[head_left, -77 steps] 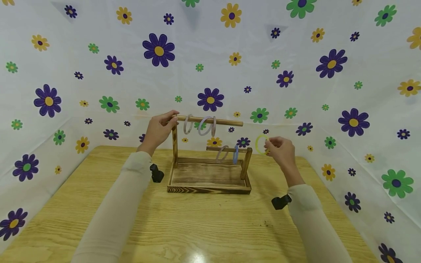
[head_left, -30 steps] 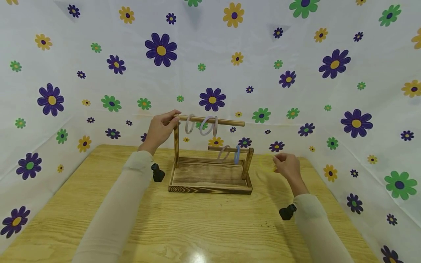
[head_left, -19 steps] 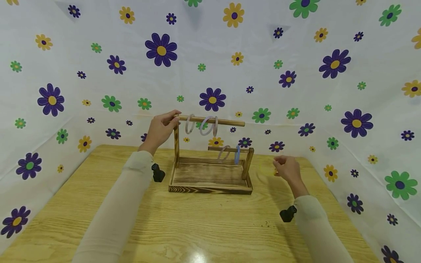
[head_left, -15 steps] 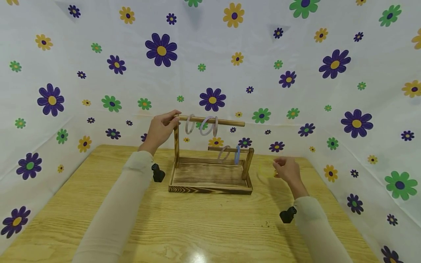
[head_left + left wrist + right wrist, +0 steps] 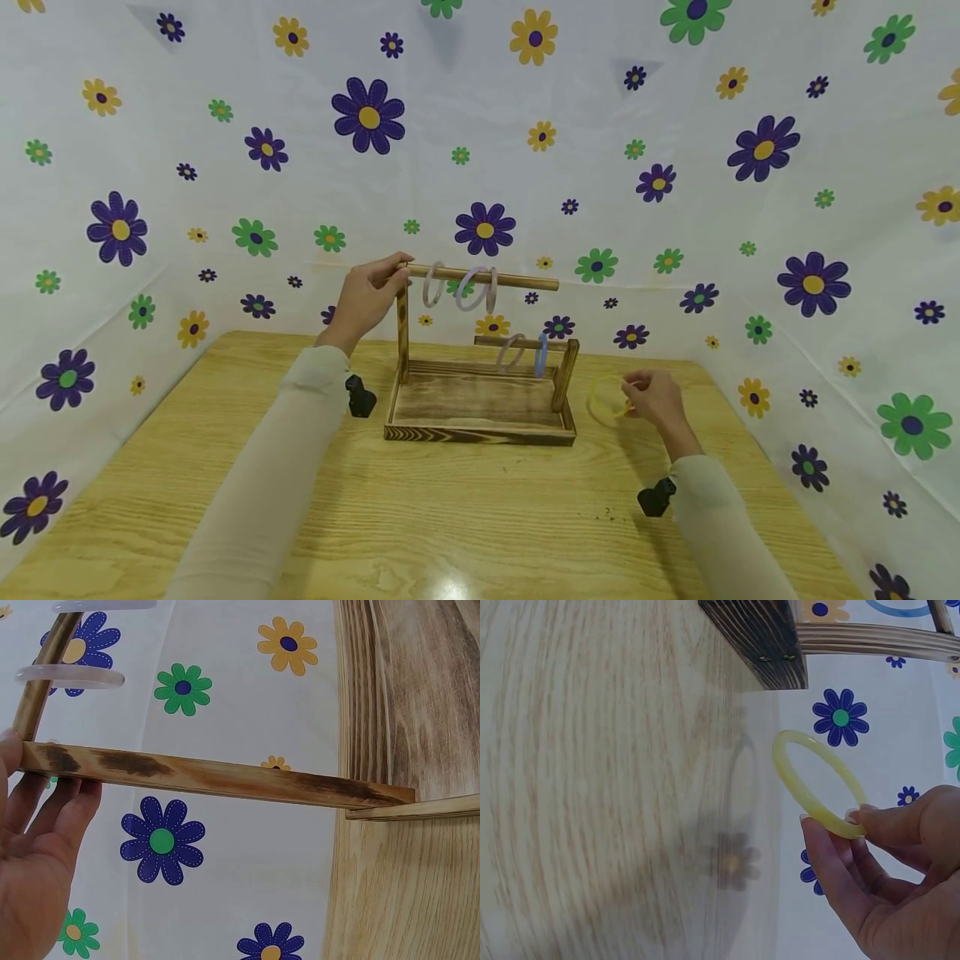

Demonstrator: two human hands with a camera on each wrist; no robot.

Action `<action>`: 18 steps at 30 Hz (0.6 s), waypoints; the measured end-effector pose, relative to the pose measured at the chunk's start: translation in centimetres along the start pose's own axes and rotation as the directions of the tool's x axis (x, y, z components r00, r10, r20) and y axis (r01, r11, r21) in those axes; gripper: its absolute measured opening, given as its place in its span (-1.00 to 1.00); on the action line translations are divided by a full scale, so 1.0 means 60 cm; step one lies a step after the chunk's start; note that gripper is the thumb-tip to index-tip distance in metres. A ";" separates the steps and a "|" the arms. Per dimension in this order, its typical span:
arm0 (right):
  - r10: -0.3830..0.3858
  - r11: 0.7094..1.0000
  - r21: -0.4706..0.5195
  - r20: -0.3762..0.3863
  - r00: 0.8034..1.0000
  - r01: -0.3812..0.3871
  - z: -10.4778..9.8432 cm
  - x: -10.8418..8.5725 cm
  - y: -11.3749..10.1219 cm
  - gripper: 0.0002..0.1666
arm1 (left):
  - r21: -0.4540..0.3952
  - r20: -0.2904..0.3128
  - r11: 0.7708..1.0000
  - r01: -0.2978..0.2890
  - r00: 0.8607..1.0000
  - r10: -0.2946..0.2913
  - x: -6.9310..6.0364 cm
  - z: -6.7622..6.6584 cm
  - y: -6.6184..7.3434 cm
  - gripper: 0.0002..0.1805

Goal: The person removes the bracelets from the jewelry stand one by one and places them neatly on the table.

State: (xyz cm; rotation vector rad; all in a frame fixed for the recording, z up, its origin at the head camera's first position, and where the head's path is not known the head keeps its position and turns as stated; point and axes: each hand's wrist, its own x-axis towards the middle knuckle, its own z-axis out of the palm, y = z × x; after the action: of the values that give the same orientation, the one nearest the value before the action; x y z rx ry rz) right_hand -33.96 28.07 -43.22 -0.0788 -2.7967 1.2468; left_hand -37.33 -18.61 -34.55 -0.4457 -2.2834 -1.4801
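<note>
Yellow and glossy, a smooth bangle was held at its edge by the right hand, whose grip was pinched on it between thumb and fingertips. It was positioned to the right of a wooden bangle stand, near the short right post but not touching it, and its ring was tilted in the right wrist view. A faint shadow was cast on the desk beside it.

At the opposite end, the top corner of the stand was pinched by the left hand, thumb on one side of the tall left post and fingers on the other, just where the upper bar was joined.

Three pale bangles were hung on that bar, spaced apart from the left hand. On the lower bar, carried by the right post, a pinkish-brown bangle and a blue bangle were hung, the blue one nearer the post. Both posts were set in a shallow wooden tray.

Black wrist cameras were worn at the cuffs of light sleeves. Behind the desk, a white sheet printed with purple, green and orange flowers was hung.
</note>
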 end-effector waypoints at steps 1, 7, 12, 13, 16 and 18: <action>0.002 1.000 -0.002 0.005 1.000 -0.002 0.001 0.001 0.002 -0.63 | -0.001 -0.002 1.000 -0.003 1.000 0.003 0.000 0.000 -0.001 -0.56; -0.004 1.000 -0.026 0.013 1.000 0.004 0.006 0.004 0.009 -0.62 | 0.007 -0.014 1.000 -0.015 1.000 0.015 -0.001 0.002 -0.004 -0.56; -0.001 0.999 -0.032 0.018 1.000 0.002 0.009 0.004 0.013 -0.63 | 0.022 -0.018 1.000 -0.012 1.000 0.012 0.001 0.002 -0.004 -0.55; -0.004 0.999 -0.034 0.019 1.000 0.005 0.010 0.003 0.014 -0.63 | 0.024 -0.018 1.000 -0.011 1.000 0.012 0.001 0.002 -0.005 -0.55; -0.017 0.999 -0.036 0.020 1.000 0.018 0.011 0.003 0.016 -0.65 | 0.018 -0.016 1.000 -0.006 1.000 0.007 0.001 0.001 -0.003 -0.55; -0.022 0.999 -0.037 0.021 1.000 0.023 0.012 0.003 0.018 -0.65 | 0.010 -0.011 1.000 -0.005 1.000 0.005 0.000 0.001 -0.002 -0.55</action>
State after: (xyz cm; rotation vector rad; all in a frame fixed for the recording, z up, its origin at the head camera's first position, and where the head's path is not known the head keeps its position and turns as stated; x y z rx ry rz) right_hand -34.18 28.27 -44.47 -0.0369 -2.8309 1.1975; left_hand -37.41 -18.63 -34.67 -0.4388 -2.2781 -1.4642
